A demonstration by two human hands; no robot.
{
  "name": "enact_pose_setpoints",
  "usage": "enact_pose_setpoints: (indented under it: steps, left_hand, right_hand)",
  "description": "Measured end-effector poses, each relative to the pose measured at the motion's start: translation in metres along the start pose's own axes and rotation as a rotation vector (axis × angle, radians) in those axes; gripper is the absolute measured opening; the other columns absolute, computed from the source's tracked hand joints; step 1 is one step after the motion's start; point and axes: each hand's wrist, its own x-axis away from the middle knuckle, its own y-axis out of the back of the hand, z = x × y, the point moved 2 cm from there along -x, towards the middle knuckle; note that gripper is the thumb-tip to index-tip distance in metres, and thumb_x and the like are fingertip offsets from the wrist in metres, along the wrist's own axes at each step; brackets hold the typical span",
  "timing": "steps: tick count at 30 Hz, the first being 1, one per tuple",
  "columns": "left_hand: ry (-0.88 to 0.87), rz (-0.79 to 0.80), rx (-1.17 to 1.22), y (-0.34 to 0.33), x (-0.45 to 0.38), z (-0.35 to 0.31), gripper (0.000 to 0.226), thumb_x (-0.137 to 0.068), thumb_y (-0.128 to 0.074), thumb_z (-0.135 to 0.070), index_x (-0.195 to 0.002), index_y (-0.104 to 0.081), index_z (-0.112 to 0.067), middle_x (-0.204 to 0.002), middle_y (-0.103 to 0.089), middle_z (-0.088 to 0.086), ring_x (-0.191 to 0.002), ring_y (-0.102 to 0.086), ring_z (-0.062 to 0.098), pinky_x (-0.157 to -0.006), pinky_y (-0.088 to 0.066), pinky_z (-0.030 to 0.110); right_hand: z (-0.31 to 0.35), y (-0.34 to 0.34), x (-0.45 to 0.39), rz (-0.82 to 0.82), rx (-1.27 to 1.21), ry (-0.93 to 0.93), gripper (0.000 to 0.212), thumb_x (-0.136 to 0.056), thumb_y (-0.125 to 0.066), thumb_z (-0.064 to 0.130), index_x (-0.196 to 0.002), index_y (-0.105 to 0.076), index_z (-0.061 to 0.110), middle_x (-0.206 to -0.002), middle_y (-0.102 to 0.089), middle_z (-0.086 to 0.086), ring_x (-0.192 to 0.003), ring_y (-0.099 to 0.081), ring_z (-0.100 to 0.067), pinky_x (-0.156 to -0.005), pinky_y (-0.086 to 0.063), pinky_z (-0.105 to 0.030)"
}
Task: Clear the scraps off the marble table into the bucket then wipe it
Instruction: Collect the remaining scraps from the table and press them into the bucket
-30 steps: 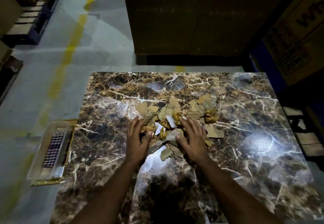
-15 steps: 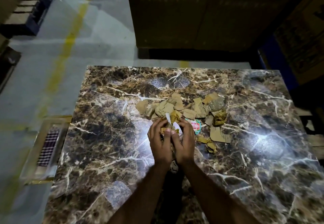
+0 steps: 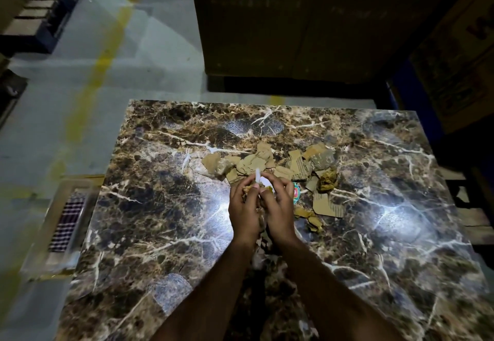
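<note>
Both hands are cupped together over the middle of the table (image 3: 165, 233), the left hand (image 3: 244, 208) and right hand (image 3: 279, 207) pressed side by side with fingers curled around a bunch of scraps; a white strip (image 3: 258, 175) sticks up between the fingertips and bits of brown card hang out below the palms. The rest of the scraps (image 3: 299, 167) lie just beyond the hands, a loose spread of torn cardboard, crumpled brown paper and a small printed wrapper (image 3: 296, 196). No bucket is clearly in view; a clear tray (image 3: 64, 220) sits on the floor at the table's left edge. These pieces look very light and dry: the card is stiff but flimsy, the paper soft and springy, so a loose clutch will probably shed bits. On the polished marble they should slide easily, so raking them into a heap and scooping from both sides, palms under the pile, seems the surest hold.
</note>
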Motion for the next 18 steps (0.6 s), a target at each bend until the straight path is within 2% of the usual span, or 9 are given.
enact_pose_setpoints:
  steps: [2,4,6,9,11,12,15,16,18]
  left_hand:
    - [0.03,-0.011,0.035,0.001,0.003,-0.005,0.02,-0.093,-0.059,-0.029,-0.111,-0.069,-0.029,-0.122,-0.067,-0.002,-0.108,-0.066,0.009,-0.082,-0.051,0.024]
    - [0.028,-0.022,0.042,0.0,0.006,-0.014,0.025,-0.092,-0.058,-0.032,-0.112,-0.067,-0.023,-0.117,-0.069,-0.001,-0.101,-0.067,0.008,-0.078,-0.052,0.023]
    - [0.015,-0.046,0.075,-0.001,0.011,-0.026,0.015,-0.098,-0.058,-0.021,-0.109,-0.067,-0.016,-0.108,-0.071,0.003,-0.088,-0.068,0.005,-0.071,-0.051,0.019]
    - [-0.015,-0.05,0.12,-0.004,0.016,-0.046,0.014,-0.098,-0.056,-0.007,-0.095,-0.067,-0.016,-0.085,-0.073,-0.006,-0.073,-0.067,0.002,-0.065,-0.05,0.018]
    - [-0.06,-0.036,0.143,-0.008,0.021,-0.06,0.01,-0.092,-0.059,-0.01,-0.088,-0.064,-0.017,-0.076,-0.071,-0.012,-0.071,-0.065,0.002,-0.065,-0.049,0.018]
    - [-0.097,-0.03,0.152,-0.01,0.024,-0.068,0.007,-0.088,-0.057,-0.014,-0.089,-0.063,-0.016,-0.077,-0.07,-0.011,-0.071,-0.063,0.003,-0.065,-0.049,0.018]
    - [-0.169,0.0,0.202,-0.015,0.033,-0.086,0.026,-0.085,-0.051,-0.015,-0.107,-0.065,-0.015,-0.095,-0.068,-0.005,-0.079,-0.065,0.004,-0.068,-0.05,0.018]
    - [-0.181,0.014,0.214,-0.017,0.036,-0.091,0.03,-0.085,-0.05,-0.015,-0.11,-0.067,-0.015,-0.102,-0.07,-0.002,-0.086,-0.067,0.004,-0.072,-0.05,0.017]
    - [-0.221,0.033,0.216,-0.02,0.043,-0.1,0.029,-0.083,-0.05,-0.015,-0.103,-0.071,-0.013,-0.107,-0.072,0.004,-0.097,-0.068,0.008,-0.08,-0.052,0.019]
  right_hand:
    - [0.005,-0.001,0.001,0.026,-0.013,0.019,0.034,-0.085,-0.057,0.042,-0.116,-0.07,0.036,-0.122,-0.043,0.006,-0.116,-0.058,-0.02,-0.095,-0.055,-0.048]
    - [0.013,-0.001,0.003,0.048,-0.023,0.045,0.032,-0.085,-0.057,0.042,-0.114,-0.07,0.036,-0.133,-0.043,0.01,-0.125,-0.054,-0.014,-0.1,-0.053,-0.045]
    - [0.023,-0.001,0.002,0.07,-0.025,0.076,0.027,-0.086,-0.058,0.038,-0.111,-0.068,0.037,-0.142,-0.047,0.012,-0.132,-0.05,-0.007,-0.105,-0.049,-0.04]
    - [0.04,0.001,0.004,0.078,-0.042,0.093,0.022,-0.087,-0.059,0.038,-0.108,-0.063,0.037,-0.12,-0.065,0.005,-0.113,-0.063,-0.018,-0.095,-0.053,-0.05]
    - [0.052,0.003,0.009,0.054,-0.072,0.113,0.021,-0.088,-0.06,0.042,-0.109,-0.062,0.04,-0.112,-0.069,0.004,-0.106,-0.066,-0.021,-0.089,-0.055,-0.051]
    - [0.058,0.004,0.012,0.041,-0.087,0.129,0.024,-0.088,-0.061,0.042,-0.112,-0.063,0.04,-0.115,-0.069,0.007,-0.108,-0.066,-0.02,-0.09,-0.056,-0.049]
    - [0.074,0.008,0.018,0.002,-0.103,0.191,0.026,-0.089,-0.063,0.031,-0.115,-0.068,0.034,-0.123,-0.066,0.008,-0.117,-0.062,-0.015,-0.097,-0.053,-0.045]
    - [0.08,0.01,0.019,-0.017,-0.102,0.21,0.022,-0.089,-0.064,0.026,-0.111,-0.069,0.031,-0.12,-0.067,0.005,-0.115,-0.063,-0.015,-0.097,-0.053,-0.045]
    - [0.089,0.013,0.021,-0.051,-0.108,0.228,0.017,-0.088,-0.064,0.022,-0.104,-0.07,0.027,-0.112,-0.067,-0.002,-0.107,-0.064,-0.015,-0.092,-0.054,-0.043]
